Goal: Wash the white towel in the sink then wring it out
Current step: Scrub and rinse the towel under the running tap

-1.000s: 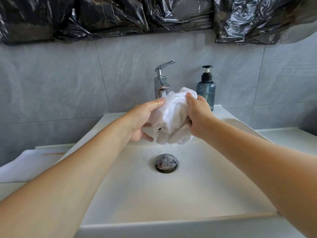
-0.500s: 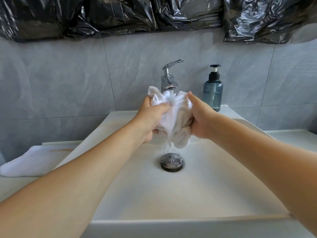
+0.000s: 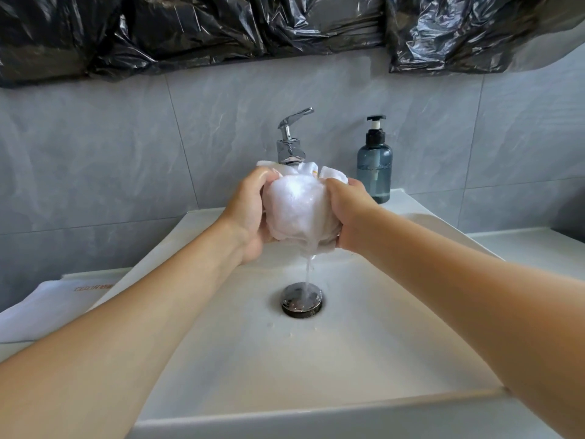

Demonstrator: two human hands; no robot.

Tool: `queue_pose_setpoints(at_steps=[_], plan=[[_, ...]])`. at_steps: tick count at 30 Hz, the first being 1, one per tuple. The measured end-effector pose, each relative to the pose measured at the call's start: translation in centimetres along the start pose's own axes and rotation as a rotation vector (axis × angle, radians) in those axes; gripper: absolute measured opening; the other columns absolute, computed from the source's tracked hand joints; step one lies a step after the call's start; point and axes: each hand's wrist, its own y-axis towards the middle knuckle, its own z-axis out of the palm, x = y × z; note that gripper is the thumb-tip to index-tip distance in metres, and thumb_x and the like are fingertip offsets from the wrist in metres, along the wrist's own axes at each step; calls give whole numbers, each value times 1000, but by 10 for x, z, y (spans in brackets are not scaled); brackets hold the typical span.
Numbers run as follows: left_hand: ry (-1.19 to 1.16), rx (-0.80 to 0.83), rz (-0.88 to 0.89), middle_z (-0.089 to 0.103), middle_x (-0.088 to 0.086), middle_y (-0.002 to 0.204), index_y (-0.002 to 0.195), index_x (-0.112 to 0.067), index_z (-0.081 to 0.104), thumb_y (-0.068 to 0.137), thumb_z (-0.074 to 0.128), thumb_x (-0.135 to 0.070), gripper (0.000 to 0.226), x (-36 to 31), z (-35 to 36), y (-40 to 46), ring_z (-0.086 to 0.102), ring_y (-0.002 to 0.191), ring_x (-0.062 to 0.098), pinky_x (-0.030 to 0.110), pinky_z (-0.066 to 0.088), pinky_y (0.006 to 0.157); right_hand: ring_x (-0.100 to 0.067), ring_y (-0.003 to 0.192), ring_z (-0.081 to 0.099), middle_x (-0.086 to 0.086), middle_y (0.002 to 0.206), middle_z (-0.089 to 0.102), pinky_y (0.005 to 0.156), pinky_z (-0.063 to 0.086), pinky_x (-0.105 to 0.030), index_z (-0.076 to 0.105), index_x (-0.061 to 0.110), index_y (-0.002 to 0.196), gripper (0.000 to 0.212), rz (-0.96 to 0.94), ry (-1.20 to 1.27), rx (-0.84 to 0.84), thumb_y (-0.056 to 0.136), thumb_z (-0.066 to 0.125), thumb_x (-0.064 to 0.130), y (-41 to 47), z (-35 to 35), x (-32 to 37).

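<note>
While bunched under the tap (image 3: 290, 144), white towel (image 3: 297, 207) lay between both hands' fingers (image 3: 337, 185), clenched around it, equally near.

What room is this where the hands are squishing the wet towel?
Most likely a bathroom: a white sink with a chrome faucet, a pump soap bottle beside it, and grey tiled walls.

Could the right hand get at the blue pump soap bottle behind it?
Probably yes: the soap bottle stands just beyond the right hand with nothing between, but that hand grips the white towel.
</note>
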Motion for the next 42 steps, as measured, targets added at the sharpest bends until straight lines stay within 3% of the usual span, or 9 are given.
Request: queue_pose_setpoints(at_steps=[6, 10, 17, 23, 25, 28, 32, 36, 42], plan=[[7, -11, -119, 47, 6, 71, 101, -17, 57, 87, 48, -14, 17, 2, -5, 5, 41, 53, 22, 40, 53, 60, -26, 100, 59, -1, 120, 57, 67, 51, -36, 43, 26, 133, 39, -28, 45, -94, 97, 52, 40, 5, -6, 4], [43, -138, 12, 58, 4, 72, 100, -19, 51, 94, 52, -3, 17, 4, 0, 3, 52, 46, 18, 32, 50, 50, -29, 99, 65, -2, 117, 62, 83, 54, -48, 49, 27, 126, 60, 64, 122, -99, 76, 68, 53, 8, -3, 4], [89, -163, 83, 57, 2, 67, 93, -16, 48, 92, 59, -16, 12, 1, -3, 3, 55, 46, 15, 31, 53, 50, -33, 96, 71, -10, 120, 68, 66, 58, -50, 54, 29, 128, 84, 55, 88, 244, 53, 83, 52, 10, 6, -8], [89, 43, 5, 61, 6, 70, 77, -18, 75, 92, 40, -20, 38, 1, 0, -3, 57, 60, 22, 29, 52, 52, -21, 93, 67, -1, 108, 70, 60, 53, -29, 62, 24, 120, 33, 1, 98, 2, 89, 57, 29, 10, -1, -3], [90, 80, -13, 48, -3, 52, 55, -22, 68, 91, 39, -19, 46, 2, 0, -3, 48, 50, 16, 30, 51, 56, -21, 94, 64, -1, 105, 67, 67, 50, -32, 59, 24, 123, 30, -17, 99, -40, 95, 52, 29, 8, -3, -3], [53, 143, -11, 34, -6, 49, 80, -11, 63, 77, 44, -21, 22, 0, 1, -4, 41, 49, 16, 40, 48, 76, -23, 102, 60, 1, 113, 62, 90, 50, -43, 52, 28, 131, 33, -44, 72, -82, 100, 45, 36, 5, -2, -3], [73, 127, 35, 29, 1, 56, 43, -21, 49, 73, 46, -16, 31, 0, 1, -7, 43, 52, 18, 33, 53, 63, -27, 118, 51, 1, 136, 50, 101, 44, -51, 35, 35, 143, 47, -24, 110, -131, 99, 45, 47, 6, -1, 0], [119, 114, 69, 39, 3, 66, 51, -19, 44, 64, 54, -17, 16, 2, -3, -4, 47, 69, 19, 35, 48, 67, -30, 112, 57, 1, 129, 51, 85, 54, -52, 37, 37, 134, 94, 26, 184, -32, 55, 77, 66, 3, 3, 0], [54, 195, 68, 49, 4, 68, 67, -11, 52, 73, 55, -25, 15, 5, -7, -3, 51, 66, 21, 37, 47, 67, -29, 101, 65, -5, 118, 64, 73, 56, -57, 54, 31, 123, 47, -65, 69, 73, 79, 67, 39, 5, -1, -2]])
